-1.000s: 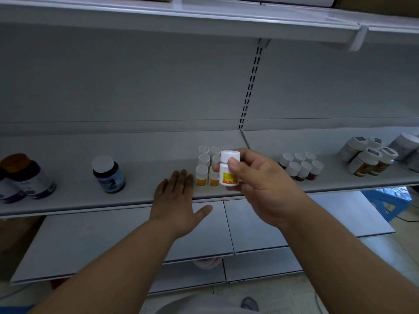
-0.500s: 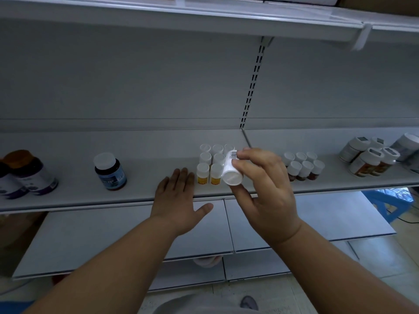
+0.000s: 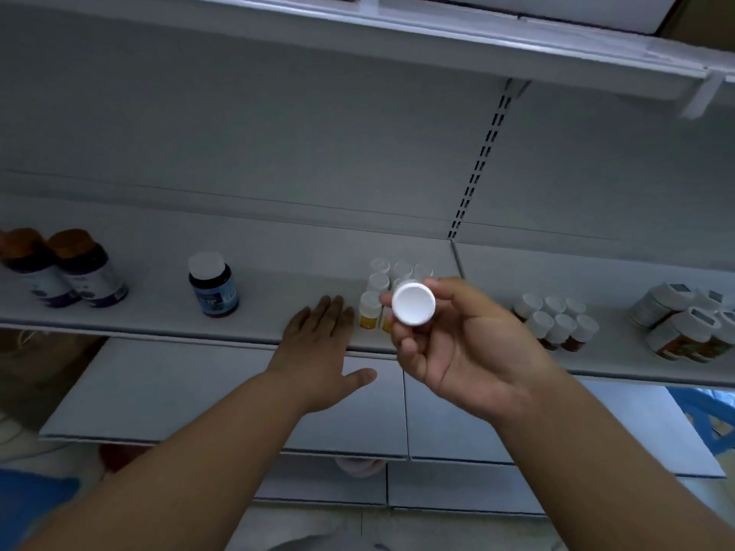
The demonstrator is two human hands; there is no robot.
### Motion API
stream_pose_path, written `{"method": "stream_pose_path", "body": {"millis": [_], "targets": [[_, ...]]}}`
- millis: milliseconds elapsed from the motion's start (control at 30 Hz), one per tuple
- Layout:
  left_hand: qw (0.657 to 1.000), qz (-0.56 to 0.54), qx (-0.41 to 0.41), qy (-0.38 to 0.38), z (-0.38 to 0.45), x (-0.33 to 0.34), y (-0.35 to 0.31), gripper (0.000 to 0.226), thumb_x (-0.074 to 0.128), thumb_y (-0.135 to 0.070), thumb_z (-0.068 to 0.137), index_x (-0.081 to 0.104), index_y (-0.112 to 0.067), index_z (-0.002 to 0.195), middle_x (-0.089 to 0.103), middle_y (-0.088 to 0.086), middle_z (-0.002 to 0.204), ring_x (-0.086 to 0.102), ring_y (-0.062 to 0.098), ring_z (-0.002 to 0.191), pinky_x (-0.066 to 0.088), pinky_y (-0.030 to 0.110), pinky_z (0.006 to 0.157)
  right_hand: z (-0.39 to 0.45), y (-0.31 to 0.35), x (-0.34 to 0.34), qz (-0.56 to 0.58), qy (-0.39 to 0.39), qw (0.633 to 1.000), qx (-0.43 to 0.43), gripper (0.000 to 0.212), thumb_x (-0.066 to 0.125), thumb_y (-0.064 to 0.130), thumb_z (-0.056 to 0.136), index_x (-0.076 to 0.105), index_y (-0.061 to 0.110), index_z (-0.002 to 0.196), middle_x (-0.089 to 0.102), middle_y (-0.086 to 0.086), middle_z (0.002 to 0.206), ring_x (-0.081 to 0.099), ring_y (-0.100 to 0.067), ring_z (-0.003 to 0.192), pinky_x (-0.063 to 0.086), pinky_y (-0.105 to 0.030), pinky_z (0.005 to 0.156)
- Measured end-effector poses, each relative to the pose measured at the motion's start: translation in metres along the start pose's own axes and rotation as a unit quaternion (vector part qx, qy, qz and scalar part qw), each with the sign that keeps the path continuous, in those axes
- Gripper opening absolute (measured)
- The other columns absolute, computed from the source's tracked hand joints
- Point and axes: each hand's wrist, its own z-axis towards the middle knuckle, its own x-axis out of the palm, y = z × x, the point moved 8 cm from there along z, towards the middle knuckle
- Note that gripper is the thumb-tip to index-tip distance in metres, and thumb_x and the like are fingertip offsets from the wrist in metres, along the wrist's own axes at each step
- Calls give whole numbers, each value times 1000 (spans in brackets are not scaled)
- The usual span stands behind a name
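Bottle (image 3: 413,303): small, tipped so the white cap faces the camera and hides the body; held off the shelf, just in front of the yellow-labelled group.
Right hand (image 3: 457,347): fingers and thumb curled round the bottle, gripping its sides.
Left hand (image 3: 322,340): flat, fingers straight, resting on the front edge of the shelf at nine o'clock from the bottle; holds nothing.
Shelf (image 3: 278,300): pale grey board, with another level above and more below.
Yellow-labelled group (image 3: 374,304): small white-capped bottles standing upright in rows, at eleven o'clock from the held one; its right side is hidden behind the cap.
Blue-labelled jar (image 3: 212,286): upright, alone, at nine o'clock, well apart.
Purple-labelled jars (image 3: 79,268): two, side by side, further out at nine o'clock.
Brown bottles (image 3: 557,320): six, white-capped, in two rows at three o'clock.
Large jars (image 3: 684,324): a leaning cluster, far out at three o'clock.
Progress: the bottle is in hand and seemingly being looked over, not yet placed. Probably left to do: turn it upright and stand it with its matching group.
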Motion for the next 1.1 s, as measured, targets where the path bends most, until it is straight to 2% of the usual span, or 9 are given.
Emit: {"method": "stream_pose_path", "body": {"millis": [133, 233, 333, 433, 533, 633, 800, 1000, 1100], "targets": [[982, -154, 11, -108, -27, -29, 0, 76, 46, -73, 87, 41, -26, 146, 43, -2, 150, 41, 21, 137, 34, 44, 113, 20, -2, 1, -40, 39, 998, 10, 33, 62, 18, 75, 62, 0, 103, 68, -17, 87, 66, -24, 67, 57, -30, 59], [951, -227, -76, -194, -82, -52, 13, 67, 53, -65, 85, 48, -26, 140, 50, -7, 145, 45, 12, 132, 36, 32, 110, 41, -5, 6, -229, 48, 970, -60, 20, 65, 14, 79, 65, 6, 97, 70, -12, 83, 66, -23, 76, 57, -35, 68], [935, -210, -184, -219, -141, -60, 28, 67, 55, -65, 83, 45, -30, 140, 48, -14, 142, 42, 4, 130, 33, 23, 105, 55, -22, 33, -425, 103, 889, -135, 15, 73, 11, 82, 68, 20, 94, 71, -1, 83, 64, -12, 74, 51, -27, 65], [911, -191, -287, -226, -197, -61, 42, 72, 59, -66, 80, 44, -31, 140, 48, -17, 136, 43, 1, 124, 35, 21, 102, 59, -59, 78, -533, 200, 806, -164, 18, 78, 20, 77, 67, 27, 89, 69, 7, 77, 57, -3, 63, 45, -16, 59], [884, -157, -369, -239, -258, -62, 50, 71, 60, -68, 78, 45, -33, 137, 50, -18, 131, 45, 0, 119, 35, 21, 98, 48, -114, 128, -599, 302, 718, -189, 18, 75, 31, 75, 64, 33, 89, 66, 13, 79, 60, 2, 66, 46, -14, 58], [845, -156, -435, -268, -319, -61, 68, 63, 57, -69, 77, 47, -37, 130, 55, -18, 123, 51, 2, 110, 44, 25, 94, 29, -175, 180, -644, 388, 623, -215, 27, 72, 37, 71, 63, 33, 96, 61, 13, 92, 60, -1, 81, 53, -22, 72], [798, -171, -502, -286, -410, -45, 129, 60, 54, -71, 78, 49, -40, 128, 56, -22, 121, 51, 2, 111, 46, 34, 95, 12, -281, 258, -669, 474, 525, -231, 23, 77, 38, 72, 63, 35, 90, 59, 16, 89, 57, 2, 84, 51, -18, 72], [772, -178, -551, -262, -509, -36, 232, 68, 46, -77, 75, 46, -38, 131, 52, -20, 121, 47, 3, 109, 44, 33, 96, 19, -401, 356, -682, 508, 481, -215, 23, 77, 45, 73, 60, 36, 86, 59, 15, 85, 56, 1, 78, 45, -14, 63], [775, -174, -558, -240, -542, -44, 281, 73, 40, -80, 73, 42, -39, 133, 49, -21, 123, 45, 2, 110, 42, 30, 98, 29, -437, 405, -678, 518, 482, -198, 25, 73, 48, 73, 62, 35, 91, 59, 15, 88, 56, 0, 83, 50, -19, 68]]}}
